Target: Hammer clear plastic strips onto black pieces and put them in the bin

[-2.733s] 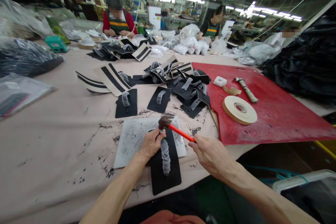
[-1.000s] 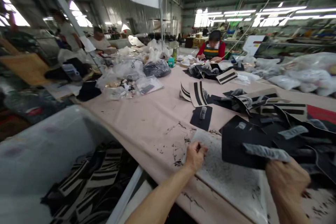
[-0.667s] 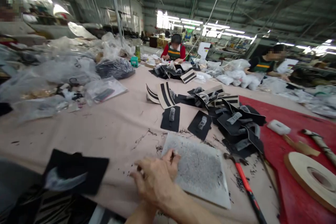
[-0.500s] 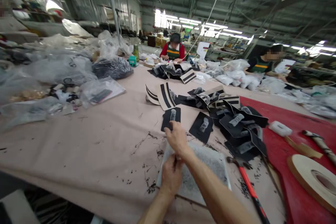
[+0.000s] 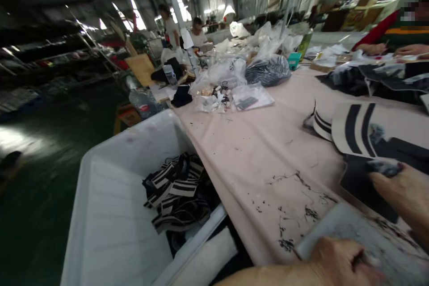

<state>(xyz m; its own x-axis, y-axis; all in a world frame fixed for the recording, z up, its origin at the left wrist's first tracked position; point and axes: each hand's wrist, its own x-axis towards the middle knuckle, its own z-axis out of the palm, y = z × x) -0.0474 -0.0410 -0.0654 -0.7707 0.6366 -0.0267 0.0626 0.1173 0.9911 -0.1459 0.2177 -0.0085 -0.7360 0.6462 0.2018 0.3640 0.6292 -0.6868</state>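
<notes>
At the right edge, my right hand (image 5: 407, 190) is closed on the clear-plastic-wrapped part (image 5: 385, 167) of a flat black panel (image 5: 357, 178) on the table. My left hand (image 5: 338, 259) is curled into a fist over a pale grey slab (image 5: 338, 219). Whatever it may hold is hidden and blurred. Behind my right hand are a cream panel with two black stripes (image 5: 351, 129) and a curled striped piece (image 5: 321, 118).
A white bin (image 5: 110, 196) with several striped and black pieces (image 5: 182, 187) stands left of the table. Black thread scraps (image 5: 286, 243) litter the cloth (image 5: 231, 152). Plastic bags (image 5: 228, 71) and a teal box (image 5: 294, 60) lie farther back. A co-worker's hands (image 5: 372, 49) are at the far right.
The view has swung left, bringing the bin into sight. My hands have moved apart; my right hand has taken hold of the plastic-wrapped part of the black panel.
</notes>
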